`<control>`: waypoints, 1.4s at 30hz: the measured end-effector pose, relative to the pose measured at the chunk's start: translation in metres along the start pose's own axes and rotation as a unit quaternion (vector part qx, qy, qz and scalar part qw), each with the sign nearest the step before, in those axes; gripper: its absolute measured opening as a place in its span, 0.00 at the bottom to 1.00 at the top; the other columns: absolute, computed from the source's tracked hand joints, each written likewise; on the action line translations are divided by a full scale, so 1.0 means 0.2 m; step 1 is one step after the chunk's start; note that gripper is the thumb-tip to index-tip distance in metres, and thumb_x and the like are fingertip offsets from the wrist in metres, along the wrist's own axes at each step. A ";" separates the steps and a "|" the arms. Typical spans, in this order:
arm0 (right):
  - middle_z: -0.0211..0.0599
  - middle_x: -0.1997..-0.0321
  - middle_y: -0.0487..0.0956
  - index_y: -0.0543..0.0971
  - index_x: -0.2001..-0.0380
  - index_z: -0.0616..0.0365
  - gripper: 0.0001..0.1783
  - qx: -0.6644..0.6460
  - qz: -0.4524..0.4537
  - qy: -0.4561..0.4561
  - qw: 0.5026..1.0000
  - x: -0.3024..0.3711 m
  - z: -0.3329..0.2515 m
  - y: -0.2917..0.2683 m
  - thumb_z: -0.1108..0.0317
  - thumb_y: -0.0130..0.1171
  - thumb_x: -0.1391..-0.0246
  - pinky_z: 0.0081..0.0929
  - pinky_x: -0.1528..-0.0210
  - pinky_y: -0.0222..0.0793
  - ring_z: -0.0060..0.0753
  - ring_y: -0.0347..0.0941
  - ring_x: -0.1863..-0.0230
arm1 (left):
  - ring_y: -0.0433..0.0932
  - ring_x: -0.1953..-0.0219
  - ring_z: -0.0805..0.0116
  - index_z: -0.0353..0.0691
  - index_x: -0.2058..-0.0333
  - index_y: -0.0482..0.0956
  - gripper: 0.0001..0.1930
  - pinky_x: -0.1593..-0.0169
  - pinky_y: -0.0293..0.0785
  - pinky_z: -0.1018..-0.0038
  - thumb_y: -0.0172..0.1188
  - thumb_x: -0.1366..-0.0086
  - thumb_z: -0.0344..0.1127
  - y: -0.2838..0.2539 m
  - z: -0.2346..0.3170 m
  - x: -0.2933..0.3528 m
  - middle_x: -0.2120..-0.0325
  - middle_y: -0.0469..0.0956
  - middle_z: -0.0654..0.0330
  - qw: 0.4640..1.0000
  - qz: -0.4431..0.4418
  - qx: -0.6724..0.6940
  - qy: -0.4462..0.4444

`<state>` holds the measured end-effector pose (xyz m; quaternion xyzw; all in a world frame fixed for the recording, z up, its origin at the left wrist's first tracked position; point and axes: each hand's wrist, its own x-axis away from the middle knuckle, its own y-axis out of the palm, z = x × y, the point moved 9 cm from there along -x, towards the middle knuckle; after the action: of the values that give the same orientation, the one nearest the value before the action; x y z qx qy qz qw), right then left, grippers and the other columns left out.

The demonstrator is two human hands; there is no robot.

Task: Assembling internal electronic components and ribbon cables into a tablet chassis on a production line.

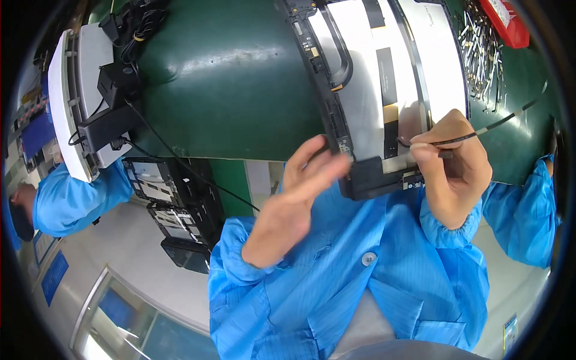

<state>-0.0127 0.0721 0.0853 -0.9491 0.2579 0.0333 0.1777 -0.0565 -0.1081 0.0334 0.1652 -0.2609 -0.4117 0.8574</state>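
My right hand (457, 171) is closed in a pinch on a thin black cable (501, 123) with pale bands. The cable's long end sticks out to the right and its short tip hangs over a flat opened electronic device (361, 78). Silver plates, dark strips and a black frame with small circuit parts make up the device. My left hand (294, 201) has its fingers stretched out, slightly blurred, by the device's near left edge. It holds nothing; whether its fingertips touch the frame I cannot tell.
Many loose short cables (482, 57) lie in a heap at the far right, beside a red bin (510, 24). On the left stand a white fixture (73, 108) and black adapters (117, 84) with wires. Stacked black devices (180, 204) sit below the green table (240, 78). Co-workers' blue sleeves (78, 198) show at both sides.
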 end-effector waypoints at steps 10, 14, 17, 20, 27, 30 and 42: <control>0.42 0.72 0.74 0.76 0.77 0.68 0.06 0.060 -0.109 -0.082 0.989 -0.02 -0.12 0.14 0.76 0.61 0.59 0.25 0.71 0.64 0.34 0.70 0.72 | 0.65 0.53 0.65 0.35 0.67 0.77 0.04 0.46 0.58 0.70 0.56 0.41 0.27 -0.14 -0.01 -0.12 0.55 0.63 0.54 0.980 0.090 -0.128 0.120; 0.43 0.72 0.74 0.77 0.75 0.67 0.08 0.131 -0.145 -0.074 0.978 -0.03 -0.12 0.24 0.80 0.63 0.63 0.32 0.72 0.67 0.42 0.69 0.76 | 0.68 0.58 0.67 0.33 0.66 0.73 0.04 0.51 0.63 0.74 0.55 0.42 0.24 -0.14 0.04 -0.16 0.60 0.67 0.54 0.964 0.103 -0.173 0.172; 0.43 0.74 0.72 0.76 0.74 0.66 0.08 0.174 -0.132 -0.036 0.975 -0.03 -0.11 0.24 0.80 0.62 0.63 0.31 0.74 0.66 0.42 0.69 0.76 | 0.69 0.60 0.68 0.32 0.65 0.72 0.06 0.53 0.65 0.75 0.54 0.42 0.22 -0.17 0.04 -0.18 0.62 0.68 0.54 0.965 0.105 -0.142 0.196; 0.42 0.75 0.71 0.76 0.74 0.66 0.08 0.180 -0.110 -0.050 0.976 -0.03 -0.11 0.24 0.80 0.62 0.63 0.28 0.76 0.65 0.39 0.69 0.77 | 0.69 0.60 0.69 0.32 0.64 0.72 0.06 0.54 0.65 0.76 0.54 0.42 0.22 -0.17 0.03 -0.17 0.63 0.69 0.54 0.963 0.095 -0.141 0.208; 0.41 0.76 0.70 0.75 0.75 0.67 0.08 0.186 -0.104 -0.031 0.977 -0.04 -0.10 0.23 0.81 0.62 0.62 0.28 0.78 0.63 0.36 0.68 0.79 | 0.70 0.63 0.71 0.32 0.65 0.72 0.05 0.56 0.66 0.77 0.55 0.41 0.22 -0.19 0.01 -0.19 0.64 0.70 0.56 0.968 0.104 -0.146 0.175; 0.42 0.76 0.71 0.75 0.75 0.67 0.08 0.184 -0.115 -0.029 0.976 -0.05 -0.10 0.24 0.80 0.62 0.62 0.29 0.76 0.64 0.39 0.69 0.77 | 0.70 0.63 0.72 0.32 0.65 0.71 0.05 0.57 0.67 0.78 0.55 0.40 0.22 -0.20 -0.01 -0.21 0.65 0.71 0.57 0.973 0.105 -0.130 0.160; 0.43 0.72 0.73 0.76 0.74 0.67 0.08 0.149 -0.210 -0.011 0.966 -0.05 -0.10 0.25 0.79 0.63 0.61 0.34 0.68 0.68 0.45 0.71 0.70 | 0.71 0.63 0.73 0.32 0.64 0.71 0.05 0.58 0.67 0.79 0.55 0.40 0.23 -0.22 -0.08 -0.19 0.63 0.71 0.58 0.976 0.109 -0.133 0.137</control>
<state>-0.0474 0.0296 0.0894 -0.9444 0.0524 -0.0330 0.3230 -0.0948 -0.1035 -0.0144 0.0749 -0.1008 -0.3201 0.9390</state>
